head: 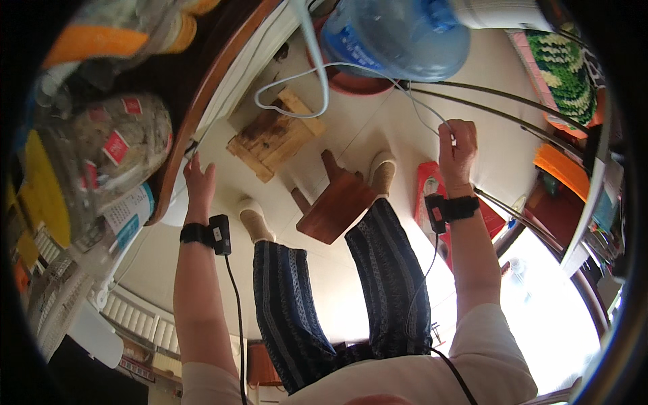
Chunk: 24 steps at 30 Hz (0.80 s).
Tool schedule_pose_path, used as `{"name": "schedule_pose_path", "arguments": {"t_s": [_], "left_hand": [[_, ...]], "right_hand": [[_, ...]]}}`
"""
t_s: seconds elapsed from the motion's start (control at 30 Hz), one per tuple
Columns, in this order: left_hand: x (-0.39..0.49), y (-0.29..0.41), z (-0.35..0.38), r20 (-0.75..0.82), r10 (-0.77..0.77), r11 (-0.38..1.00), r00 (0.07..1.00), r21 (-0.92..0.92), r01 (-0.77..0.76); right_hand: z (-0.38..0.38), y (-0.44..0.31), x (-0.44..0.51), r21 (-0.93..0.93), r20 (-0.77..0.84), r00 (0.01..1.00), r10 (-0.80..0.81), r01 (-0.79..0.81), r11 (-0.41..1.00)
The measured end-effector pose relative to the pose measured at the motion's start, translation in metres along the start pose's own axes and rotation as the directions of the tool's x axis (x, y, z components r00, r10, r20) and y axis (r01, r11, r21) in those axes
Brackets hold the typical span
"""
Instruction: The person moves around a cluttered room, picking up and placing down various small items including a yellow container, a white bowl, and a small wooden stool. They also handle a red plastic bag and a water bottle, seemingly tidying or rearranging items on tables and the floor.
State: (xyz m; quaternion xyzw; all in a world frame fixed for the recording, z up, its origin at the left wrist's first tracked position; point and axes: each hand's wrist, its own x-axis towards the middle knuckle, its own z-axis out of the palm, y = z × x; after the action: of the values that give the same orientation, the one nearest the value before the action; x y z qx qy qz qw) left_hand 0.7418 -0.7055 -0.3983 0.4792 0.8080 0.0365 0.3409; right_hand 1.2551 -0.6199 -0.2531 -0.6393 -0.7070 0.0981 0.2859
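Observation:
A thin white cable (377, 66) runs in loops from the top of the view down to my right hand (458, 152), whose fingers are closed on it. Near the dark tabletop's curved wooden edge (190, 109) is my left hand (199, 185), raised with its fingers partly spread. Another thin cord passes close to the left fingertips by a small black piece at the edge; whether the fingers touch it I cannot tell. Each wrist bears a black strap with a small black box. Between my feet stands a small reddish-brown wooden stool (336, 207).
A lighter wooden stool (276, 134) stands beyond my feet. Behind it, a large blue water bottle (395, 40) rests over a red basin (357, 83). Plastic jars (121, 142) crowd the tabletop at left. Metal rods (496, 109) cross the right side, near a red object (428, 177) on the floor.

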Motion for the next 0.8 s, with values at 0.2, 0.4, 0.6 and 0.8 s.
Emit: {"name": "schedule_pose_path", "arguments": {"t_s": [0.2,0.4,0.6,0.8], "left_hand": [[-0.012,0.009,-0.007,0.001,-0.072,0.992,0.997,-0.101,0.072],[-0.015,0.015,-0.01,0.04,-0.105,0.988,0.994,-0.113,0.109],[-0.023,0.023,-0.01,0.06,-0.118,0.977,0.991,-0.17,0.126],[-0.027,0.013,0.0,0.05,-0.095,0.975,0.994,-0.197,0.103]], "right_hand": [[-0.084,-0.031,0.067,0.356,-0.189,0.974,0.128,-0.053,0.933],[-0.126,-0.081,0.167,0.417,-0.441,0.897,-0.003,0.208,0.885],[-0.128,-0.048,0.302,0.31,-0.464,0.886,-0.029,0.193,0.931],[-0.116,0.073,0.348,-0.254,0.044,0.989,0.139,-0.124,0.959]]}}
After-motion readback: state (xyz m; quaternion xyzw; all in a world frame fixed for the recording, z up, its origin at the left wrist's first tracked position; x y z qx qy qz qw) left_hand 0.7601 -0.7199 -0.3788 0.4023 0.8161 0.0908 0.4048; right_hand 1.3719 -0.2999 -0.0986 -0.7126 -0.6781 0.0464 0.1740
